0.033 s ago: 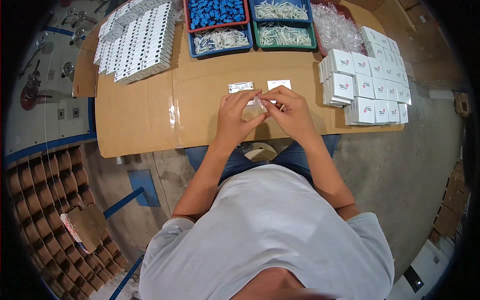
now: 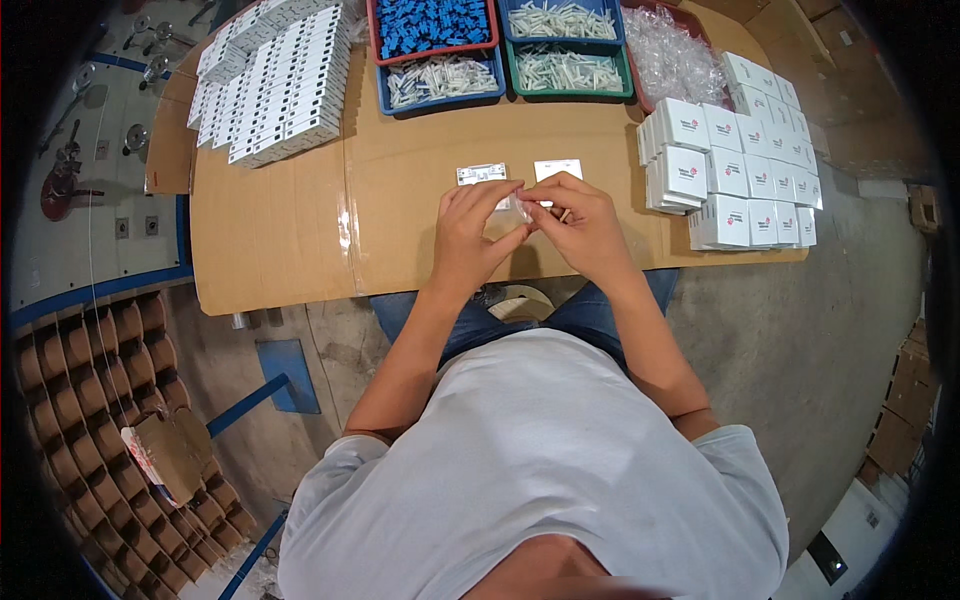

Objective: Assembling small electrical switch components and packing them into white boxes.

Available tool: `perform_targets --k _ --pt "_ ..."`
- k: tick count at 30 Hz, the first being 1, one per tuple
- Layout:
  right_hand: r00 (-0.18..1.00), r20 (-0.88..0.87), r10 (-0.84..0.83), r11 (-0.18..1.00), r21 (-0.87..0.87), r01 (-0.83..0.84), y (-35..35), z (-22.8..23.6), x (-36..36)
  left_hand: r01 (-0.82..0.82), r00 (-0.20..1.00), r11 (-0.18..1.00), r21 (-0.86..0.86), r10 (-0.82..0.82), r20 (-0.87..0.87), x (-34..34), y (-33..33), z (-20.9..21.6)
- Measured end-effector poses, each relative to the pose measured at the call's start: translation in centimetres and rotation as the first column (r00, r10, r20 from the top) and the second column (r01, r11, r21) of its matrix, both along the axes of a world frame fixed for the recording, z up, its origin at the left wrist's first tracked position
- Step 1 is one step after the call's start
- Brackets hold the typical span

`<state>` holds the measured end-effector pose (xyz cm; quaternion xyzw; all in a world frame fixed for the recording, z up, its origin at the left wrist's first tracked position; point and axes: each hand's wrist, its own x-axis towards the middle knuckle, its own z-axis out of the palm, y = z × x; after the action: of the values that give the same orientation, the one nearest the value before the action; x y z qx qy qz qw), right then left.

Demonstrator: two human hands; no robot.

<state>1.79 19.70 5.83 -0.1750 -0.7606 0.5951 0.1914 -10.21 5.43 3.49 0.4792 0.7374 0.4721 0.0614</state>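
Above the near part of the cardboard-covered table, both my hands meet at a small clear plastic bag (image 2: 522,207). My left hand (image 2: 470,228) pinches one side of it between fingertips and thumb. From the other side my right hand (image 2: 583,228) grips it with bent fingers. What the bag contains, if anything, is too small to make out. Just beyond my left fingers lies a small white piece with dark markings (image 2: 481,174), partly covered by the hand. A white box (image 2: 558,169) sits past my right fingers, its near side hidden.
Stacked white boxes stand at the right (image 2: 728,172), and rows of white units with dark slots (image 2: 285,95) at the left. Along the back are a red tray (image 2: 497,40) of blue parts, blue and green trays (image 2: 570,97) of pale plugs, and a bin of clear bags (image 2: 672,55).
The clear bag has shifted slightly between my fingers, and my left thumb has moved a little. Both hands otherwise keep their places.
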Motion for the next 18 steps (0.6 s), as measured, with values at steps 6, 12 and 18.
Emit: perform_targets --k 6,12,18 --pt "1.000 0.023 0.006 0.995 0.104 -0.009 0.2 0.0 0.2 0.005 0.991 1.000 0.018 -0.003 -0.136 -0.2 0.0 -0.4" --pt "0.998 0.065 -0.024 0.985 0.175 0.013 0.1 1.0 0.1 -0.012 0.998 0.999 0.030 0.013 -0.057 0.1 0.1 -0.6" --pt "0.996 0.075 -0.048 0.984 0.175 0.034 -0.1 0.8 -0.1 0.005 1.000 1.000 0.013 -0.005 -0.017 0.1 0.0 -0.5"
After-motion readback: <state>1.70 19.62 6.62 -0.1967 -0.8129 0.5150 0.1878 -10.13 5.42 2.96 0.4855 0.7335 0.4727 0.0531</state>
